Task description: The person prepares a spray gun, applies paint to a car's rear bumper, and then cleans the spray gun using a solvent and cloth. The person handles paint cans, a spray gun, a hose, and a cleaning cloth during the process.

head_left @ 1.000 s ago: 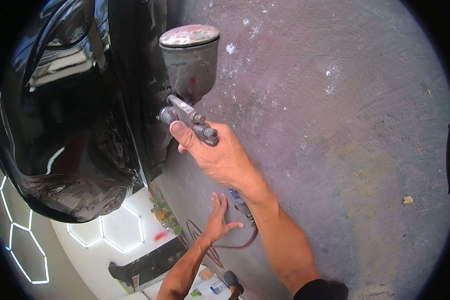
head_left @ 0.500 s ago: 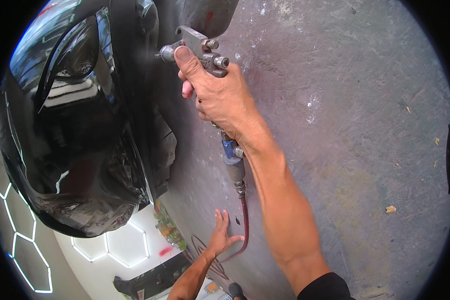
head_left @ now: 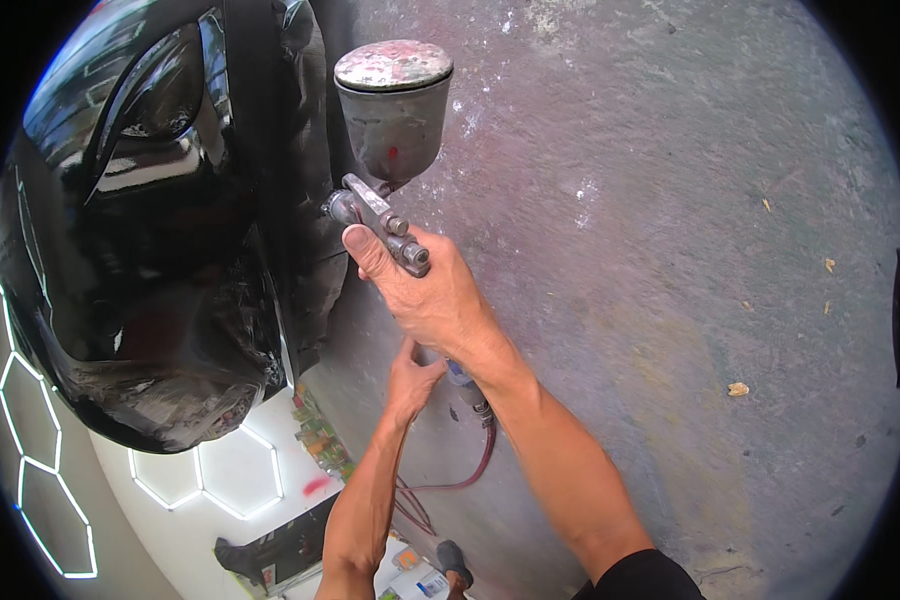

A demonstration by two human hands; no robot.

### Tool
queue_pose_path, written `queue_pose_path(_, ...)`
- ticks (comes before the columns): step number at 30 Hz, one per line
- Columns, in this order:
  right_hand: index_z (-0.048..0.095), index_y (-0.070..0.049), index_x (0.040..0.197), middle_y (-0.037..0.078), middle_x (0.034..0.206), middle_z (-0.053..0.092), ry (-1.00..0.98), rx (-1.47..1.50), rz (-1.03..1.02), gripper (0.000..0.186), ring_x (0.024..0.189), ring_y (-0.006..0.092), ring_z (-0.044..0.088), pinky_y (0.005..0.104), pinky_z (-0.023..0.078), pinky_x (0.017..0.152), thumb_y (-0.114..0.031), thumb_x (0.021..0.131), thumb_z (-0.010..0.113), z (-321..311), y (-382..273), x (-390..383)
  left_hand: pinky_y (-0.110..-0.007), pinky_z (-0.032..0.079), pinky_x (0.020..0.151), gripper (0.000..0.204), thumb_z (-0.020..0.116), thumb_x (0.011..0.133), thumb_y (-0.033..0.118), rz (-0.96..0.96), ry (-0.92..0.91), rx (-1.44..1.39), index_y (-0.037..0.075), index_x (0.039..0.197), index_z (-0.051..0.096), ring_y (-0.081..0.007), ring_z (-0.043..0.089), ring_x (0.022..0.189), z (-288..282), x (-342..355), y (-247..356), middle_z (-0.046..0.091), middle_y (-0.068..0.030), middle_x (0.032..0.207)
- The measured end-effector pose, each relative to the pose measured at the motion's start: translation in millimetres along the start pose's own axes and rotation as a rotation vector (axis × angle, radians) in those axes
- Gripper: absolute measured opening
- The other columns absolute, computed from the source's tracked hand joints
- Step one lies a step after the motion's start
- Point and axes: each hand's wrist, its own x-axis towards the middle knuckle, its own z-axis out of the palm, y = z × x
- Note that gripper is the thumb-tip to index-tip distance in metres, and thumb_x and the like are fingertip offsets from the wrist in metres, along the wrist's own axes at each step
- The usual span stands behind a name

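My right hand [head_left: 435, 290] is closed around the grip of a metal spray gun [head_left: 375, 210], its thumb pressed along the gun's side. On top of the gun sits a grey paint cup [head_left: 390, 125] with a paint-stained lid. The nozzle points left at the glossy black car front panel [head_left: 185, 280], a short gap away. Below the grip hangs an inline air fitting [head_left: 465, 385] with a blue band, joined to a dark red hose [head_left: 490, 450]. My left hand [head_left: 410, 385] is open beside that fitting, thumb and fingers apart; some fingertips are hidden behind my right wrist.
Dark masking sheet [head_left: 315, 270] edges the car panel. The grey concrete floor [head_left: 650, 260] bears paint specks and dry leaves. Hexagonal light tubes [head_left: 205, 490] show at lower left. A shoe [head_left: 452, 560] and a dark draped item [head_left: 270, 555] are at the bottom.
My right hand and the spray gun have come lower in view, bringing the whole paint cup into sight. My left hand has moved up from the hose to beside the air fitting.
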Motion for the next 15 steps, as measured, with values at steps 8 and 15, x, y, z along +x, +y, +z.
queue_pose_path(8,0.069,-0.005,0.080,0.001,0.065,0.057,-0.161,0.037,0.130,0.071,0.066,0.0137,0.055,0.0364,0.047,0.063,-0.072,0.100,0.068,0,6,19,-0.035,0.037,0.123,0.090,0.090,0.089,0.019,-0.157,-0.156,0.143,-0.009,0.160,0.043,-0.0310,0.044,0.155,5,9,30,0.050,-0.0283,0.163)
queue_pose_path(15,0.068,-0.001,0.076,0.002,0.063,0.056,-0.047,-0.018,0.026,0.072,0.068,0.0145,0.052,0.0397,0.048,0.067,-0.069,0.102,0.068,-9,-47,98,-0.037,0.023,0.132,0.128,0.097,0.083,0.040,-0.026,-0.057,0.181,-0.010,0.168,0.015,-0.0347,0.012,0.168,12,-3,34,0.023,-0.0431,0.169)
